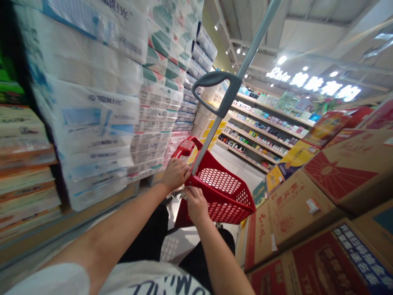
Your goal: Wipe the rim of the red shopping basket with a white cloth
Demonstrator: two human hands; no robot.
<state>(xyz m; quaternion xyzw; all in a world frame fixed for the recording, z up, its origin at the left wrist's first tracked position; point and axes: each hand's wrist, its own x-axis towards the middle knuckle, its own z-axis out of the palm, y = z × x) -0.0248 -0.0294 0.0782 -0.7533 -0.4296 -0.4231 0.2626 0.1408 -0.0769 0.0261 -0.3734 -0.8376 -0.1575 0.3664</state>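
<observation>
A red plastic shopping basket with mesh sides stands on the floor in front of me, tilted in the view. From its near end rises a grey pole with a dark grey loop handle. My left hand is at the basket's near rim, left of the pole's foot, its fingers closed on the red edge. Just below it, my right hand has curled fingers at the same near end, with something small and pale at the fingertips that I cannot make out.
Stacked packs of tissue paper line the left side. Cardboard boxes are piled close on the right. Beyond the basket, shelves with many small products stand at the back. My knees are on either side below my hands.
</observation>
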